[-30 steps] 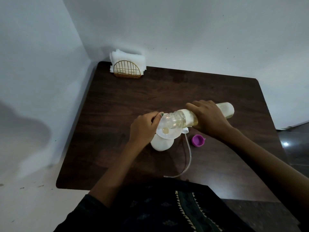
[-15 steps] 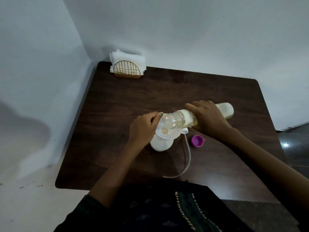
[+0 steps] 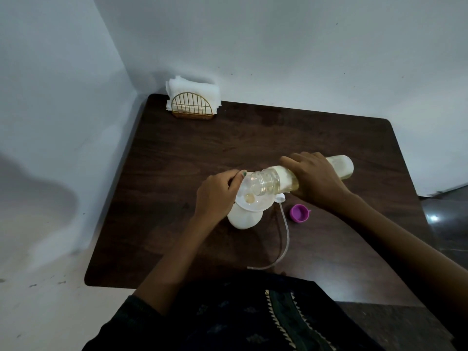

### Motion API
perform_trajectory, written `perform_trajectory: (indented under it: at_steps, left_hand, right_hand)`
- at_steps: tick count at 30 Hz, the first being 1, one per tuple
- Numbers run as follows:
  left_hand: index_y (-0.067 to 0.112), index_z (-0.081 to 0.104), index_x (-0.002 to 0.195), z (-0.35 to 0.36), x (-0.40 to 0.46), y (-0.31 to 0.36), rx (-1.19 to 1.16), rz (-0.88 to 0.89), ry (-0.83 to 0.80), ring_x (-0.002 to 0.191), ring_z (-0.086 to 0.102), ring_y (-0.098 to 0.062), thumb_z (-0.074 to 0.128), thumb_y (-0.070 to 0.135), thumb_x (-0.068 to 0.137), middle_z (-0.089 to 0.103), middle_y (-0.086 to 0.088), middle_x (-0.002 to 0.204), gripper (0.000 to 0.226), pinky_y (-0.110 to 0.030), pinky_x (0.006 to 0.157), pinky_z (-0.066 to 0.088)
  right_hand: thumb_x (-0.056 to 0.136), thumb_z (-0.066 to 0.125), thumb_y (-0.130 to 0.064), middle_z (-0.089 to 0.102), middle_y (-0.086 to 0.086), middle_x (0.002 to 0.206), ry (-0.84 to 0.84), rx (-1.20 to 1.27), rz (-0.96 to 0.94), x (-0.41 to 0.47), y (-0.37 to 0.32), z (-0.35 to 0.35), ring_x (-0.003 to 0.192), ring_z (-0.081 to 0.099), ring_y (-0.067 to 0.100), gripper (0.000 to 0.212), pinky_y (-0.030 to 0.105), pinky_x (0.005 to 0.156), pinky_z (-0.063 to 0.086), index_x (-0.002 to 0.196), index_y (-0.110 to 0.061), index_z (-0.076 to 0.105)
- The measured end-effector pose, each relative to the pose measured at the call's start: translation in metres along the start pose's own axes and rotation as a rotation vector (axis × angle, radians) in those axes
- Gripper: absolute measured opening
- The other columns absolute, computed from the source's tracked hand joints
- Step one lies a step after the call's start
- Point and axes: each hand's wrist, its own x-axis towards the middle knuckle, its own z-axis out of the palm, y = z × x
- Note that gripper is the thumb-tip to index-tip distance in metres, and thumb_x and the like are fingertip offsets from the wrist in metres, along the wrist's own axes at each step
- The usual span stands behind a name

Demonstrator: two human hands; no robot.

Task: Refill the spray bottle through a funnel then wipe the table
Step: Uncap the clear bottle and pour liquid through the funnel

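You're mid-pour: left hand pinching the funnel rim, right hand gripping the refill bottle. Tip slower; napkins wait at the table's far-left corner.

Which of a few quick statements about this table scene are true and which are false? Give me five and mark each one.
1. The right hand holds the clear plastic refill bottle tipped nearly on its side over the white plastic funnel. True.
2. The small purple bottle cap is screwed onto the refill bottle. False: it lies loose on the dark wooden table, right of the funnel.
3. The left hand steadies the funnel's rim. True.
4. The gold wire napkin holder stands at the table's near right corner. False: it stands at the far left corner.
5. The thin clear dip tube sits inside the white spray bottle. False: it lies curved on the table.
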Motion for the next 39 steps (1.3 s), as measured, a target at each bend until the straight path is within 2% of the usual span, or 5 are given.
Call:
perform_trajectory:
  at_steps: [8,13,24,34,39]
  left_hand:
    - [0.019,0.069,0.088,-0.0017,-0.0002,0.0032,-0.011,-0.006,-0.011,0.054,0.053,-0.009,0.045,0.035,0.098,0.055,0.010,0.058,0.030,-0.023,0.050,0.036]
    - [0.016,0.066,0.079,-0.0022,-0.0004,0.0025,-0.002,-0.007,-0.004,0.053,0.051,-0.011,0.045,0.035,0.098,0.052,0.008,0.055,0.034,-0.025,0.049,0.034]
    - [0.019,0.066,0.080,-0.0019,-0.0003,0.0022,-0.013,-0.005,-0.008,0.051,0.049,-0.008,0.045,0.036,0.098,0.049,0.012,0.053,0.032,-0.024,0.049,0.032]
    - [0.020,0.069,0.091,-0.0019,0.0009,0.0030,-0.017,-0.016,-0.014,0.053,0.051,-0.008,0.045,0.036,0.098,0.053,0.012,0.057,0.030,-0.023,0.051,0.034]
    - [0.020,0.068,0.088,-0.0029,0.0009,0.0038,-0.003,-0.011,-0.012,0.053,0.052,-0.009,0.044,0.035,0.098,0.052,0.011,0.056,0.030,-0.023,0.050,0.033]
  right_hand:
    - [0.062,0.081,-0.021,0.063,0.007,0.076,-0.007,-0.006,0.003,0.0004,0.0014,-0.0005,0.066,0.059,0.029,0.041,0.038,0.064,0.044,0.096,-0.012,0.059]
    - [0.060,0.082,-0.020,0.063,0.008,0.077,-0.012,-0.001,0.006,0.0008,0.0001,0.0001,0.067,0.059,0.030,0.043,0.039,0.063,0.044,0.096,-0.012,0.059]
    - [0.058,0.083,-0.018,0.063,0.008,0.077,-0.013,-0.004,0.000,0.0012,0.0011,0.0010,0.066,0.059,0.030,0.045,0.038,0.063,0.045,0.095,-0.012,0.059]
    - [0.062,0.081,-0.021,0.063,0.007,0.078,-0.019,0.000,0.004,0.0016,0.0022,0.0010,0.068,0.059,0.029,0.042,0.040,0.064,0.046,0.097,-0.013,0.059]
    - [0.060,0.082,-0.019,0.063,0.007,0.077,-0.020,-0.008,0.001,0.0021,0.0018,0.0004,0.067,0.059,0.029,0.044,0.039,0.063,0.046,0.097,-0.013,0.059]
